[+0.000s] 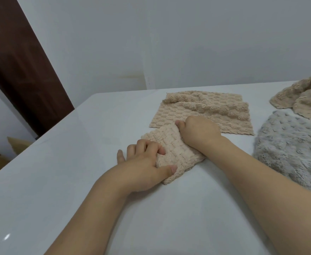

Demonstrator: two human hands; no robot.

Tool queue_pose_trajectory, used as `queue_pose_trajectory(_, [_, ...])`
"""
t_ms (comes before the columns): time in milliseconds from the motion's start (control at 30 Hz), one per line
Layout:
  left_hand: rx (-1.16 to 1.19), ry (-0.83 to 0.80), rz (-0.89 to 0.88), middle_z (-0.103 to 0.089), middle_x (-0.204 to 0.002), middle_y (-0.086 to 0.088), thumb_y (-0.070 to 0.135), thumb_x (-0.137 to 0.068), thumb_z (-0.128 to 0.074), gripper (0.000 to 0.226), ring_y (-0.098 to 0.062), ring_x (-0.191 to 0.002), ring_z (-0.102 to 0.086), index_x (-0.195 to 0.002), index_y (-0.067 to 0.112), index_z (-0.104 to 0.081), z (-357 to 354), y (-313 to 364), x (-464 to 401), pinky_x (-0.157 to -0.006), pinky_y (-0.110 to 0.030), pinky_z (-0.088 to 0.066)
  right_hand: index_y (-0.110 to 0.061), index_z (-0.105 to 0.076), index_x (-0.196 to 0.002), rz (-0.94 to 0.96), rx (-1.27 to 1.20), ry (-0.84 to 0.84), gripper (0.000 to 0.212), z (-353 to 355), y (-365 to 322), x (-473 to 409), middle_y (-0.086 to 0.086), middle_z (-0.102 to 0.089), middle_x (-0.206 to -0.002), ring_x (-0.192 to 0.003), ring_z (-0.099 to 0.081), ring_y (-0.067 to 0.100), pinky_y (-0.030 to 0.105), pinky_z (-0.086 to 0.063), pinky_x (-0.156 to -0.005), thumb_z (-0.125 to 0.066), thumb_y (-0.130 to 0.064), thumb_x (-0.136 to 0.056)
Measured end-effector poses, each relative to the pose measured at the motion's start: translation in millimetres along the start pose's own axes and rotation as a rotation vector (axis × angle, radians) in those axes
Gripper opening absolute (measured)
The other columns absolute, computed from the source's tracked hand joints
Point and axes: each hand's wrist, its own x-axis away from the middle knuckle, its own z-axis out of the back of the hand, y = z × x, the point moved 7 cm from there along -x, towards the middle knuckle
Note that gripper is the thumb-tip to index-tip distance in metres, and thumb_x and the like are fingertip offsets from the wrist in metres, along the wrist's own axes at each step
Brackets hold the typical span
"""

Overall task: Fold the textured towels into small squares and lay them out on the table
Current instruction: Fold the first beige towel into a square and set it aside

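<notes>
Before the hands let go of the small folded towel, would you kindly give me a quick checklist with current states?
1. Left hand grips the pink folded towel: ok.
2. Right hand holds its far end: ok.
3. Towel is square: not ok, looks oblong.
4. Towel clear of the beige towel: not ok, they touch.
5. Bare white table to its left: ok.
6. Layers aligned underneath: cannot tell.

Soft, even, dim-cool light; a small glare spot on the table (6, 236) at seven o'clock. Faint shadows, slight overall softness, wide-angle bending toward the edges.
</notes>
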Motion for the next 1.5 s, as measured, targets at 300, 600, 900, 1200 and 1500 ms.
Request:
queue_pose_trajectory(300, [0.372, 0.136, 0.026, -0.037, -0.121, 0.020, 0.069, -0.078, -0.048, 0.042, -0.011, -0.123, -0.028, -0.108, 0.041, -0.053, 20.6, -4.2, 2.7, -0.111, -0.038, -0.021, -0.009, -0.060, -0.123, -0.081, -0.141, -0.220, 0.075, 17.7, 22.7, 27.2, 0.014, -0.058, -0.130, -0.121, -0.052, 0.030, 0.041, -0.038, -0.097, -0.012, -0.061, -0.097])
queue_pose_trajectory(600, [0.079, 0.198, 0.168, -0.046, -0.129, -0.007, 0.035, -0.090, -0.046, 0.041, -0.029, -0.120, -0.041, -0.126, 0.014, -0.047, 24.6, 5.4, -35.5, -0.093, -0.039, -0.033, -0.020, -0.044, -0.077, -0.089, -0.456, -0.219, 0.033, 13.3, 32.7, 75.1, -0.004, -0.049, -0.080, -0.080, -0.049, 0.020, 0.032, -0.032, -0.062, -0.038, -0.044, -0.099])
queue_pose_trajectory(900, [1.164, 0.297, 0.378, -0.054, -0.102, -0.006, 0.020, -0.093, -0.060, 0.067, -0.020, -0.082, -0.060, -0.143, 0.020, -0.015, 37.5, -40.7, 54.5, -0.064, -0.034, -0.052, -0.015, -0.046, -0.080, -0.249, -0.919, -0.323, 0.021, 6.9, -23.9, 113.2, 0.004, -0.052, -0.075, -0.062, -0.047, 0.016, 0.022, -0.037, -0.051, -0.049, -0.027, -0.097])
queue_pose_trajectory(1200, [0.906, 0.388, 0.354, -0.055, -0.094, -0.011, 0.005, -0.088, -0.054, 0.035, -0.020, -0.069, -0.052, -0.118, 0.017, -0.040, 49.6, -115.2, 65.2, -0.055, -0.027, -0.041, -0.023, -0.045, -0.123, -0.214, -1.074, -0.468, 0.040, 4.6, -112.3, 101.6, 0.011, -0.058, -0.107, -0.083, -0.056, 0.023, 0.032, -0.049, -0.064, -0.062, -0.016, -0.087])
queue_pose_trajectory(1500, [0.340, 0.761, 0.226, -0.064, -0.098, 0.000, 0.017, -0.091, -0.056, 0.015, -0.020, -0.083, -0.059, -0.101, 0.027, -0.060, 158.2, -234.5, 5.4, -0.072, -0.032, -0.047, -0.022, -0.058, -0.117, 0.037, -1.000, -0.365, 0.035, -52.0, -247.2, 15.5, 0.004, -0.056, -0.110, -0.092, -0.062, 0.026, 0.038, -0.060, -0.070, -0.048, -0.006, -0.088])
